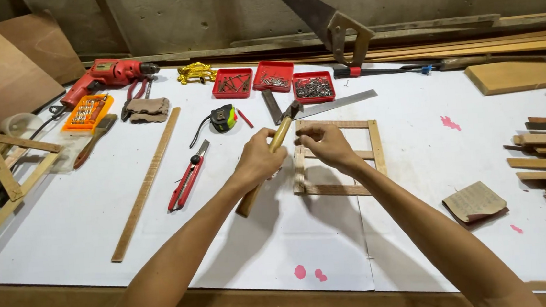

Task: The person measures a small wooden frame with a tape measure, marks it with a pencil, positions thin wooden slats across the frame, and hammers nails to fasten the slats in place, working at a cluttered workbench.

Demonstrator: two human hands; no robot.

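Two bare forearms reached over the table's near edge. His left hand (pixel 259 161) gripped one wooden-handled hammer (pixel 271 152); the right hand (pixel 325 144) pinched the top rail of one small wooden frame (pixel 337 160) at mid-table. Three red trays (pixel 273 77) sat along the far edge, with one red drill (pixel 106 76) towards the far left corner.

Your 2 bare forearms reach forward from the bottom edge and converge toward the middle. Your left hand (pixel 259 161) is curled in a closed fist grip, knuckles up, wrist straight. Your right hand (pixel 325 144) sits just beside it, fingers bent, thumb and fingertips pinched together, wrist slightly flexed.
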